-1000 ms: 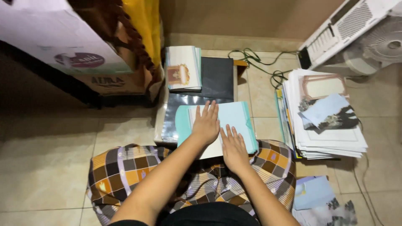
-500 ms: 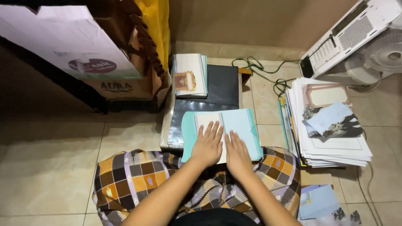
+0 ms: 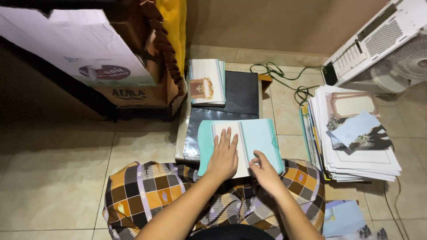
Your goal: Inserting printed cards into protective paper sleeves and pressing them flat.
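A teal folder [image 3: 262,138] lies open across my lap and a black binder [image 3: 242,95], with a white sheet [image 3: 224,133] inside it. My left hand [image 3: 223,155] presses flat on the white sheet, fingers spread. Beside it, my right hand [image 3: 264,171] curls its fingertips at the sheet's lower right edge near the folder's spine. I cannot tell whether the right fingers pinch the paper.
A small stack of cards [image 3: 207,82] rests on the black binder's far end. A tall pile of papers [image 3: 356,138] sits on the floor to the right, near a fan [image 3: 400,62] and green cable [image 3: 284,75]. Cardboard boxes [image 3: 102,58] stand at left.
The view has tilted slightly. My right hand slid from flat on the folder down to the sheet's lower right edge and curled its fingers. The left hand stays pressed on the sheet.
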